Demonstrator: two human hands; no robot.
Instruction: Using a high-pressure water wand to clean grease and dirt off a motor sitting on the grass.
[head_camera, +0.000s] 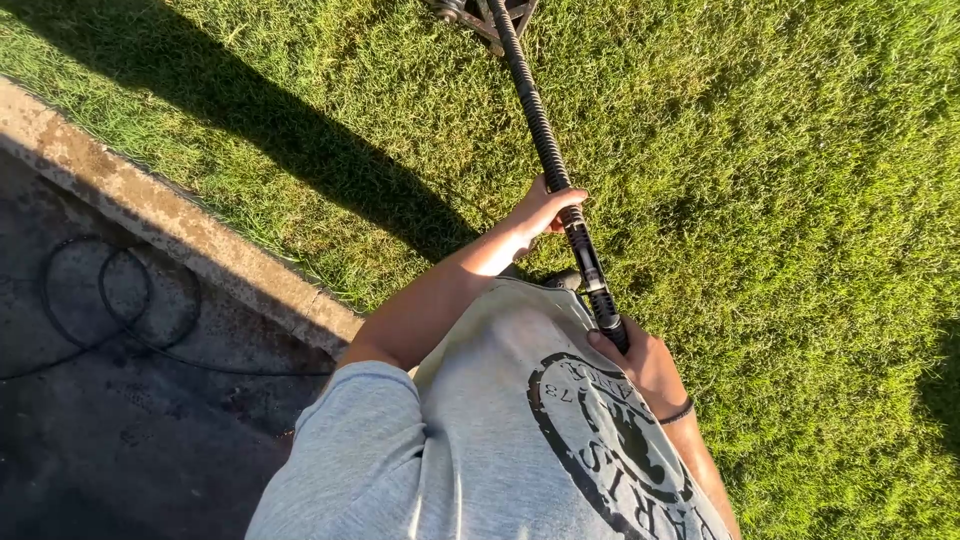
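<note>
A long black shaft (540, 130) of a garden tool runs from my body up across the lawn, and its dark metal head (478, 14) rests on the grass at the top edge. Partway up the shaft, my left hand (543, 211) is wrapped around it with the arm stretched out. My right hand (648, 366), a dark band on its wrist, grips the shaft's near end close to my grey printed shirt (500, 440).
Sunlit green grass (780, 200) fills the right and the top. A concrete curb (180, 228) crosses diagonally at the left. Beyond it lies dark wet pavement with a looped black cable (100, 300). A long shadow falls over the grass at the upper left.
</note>
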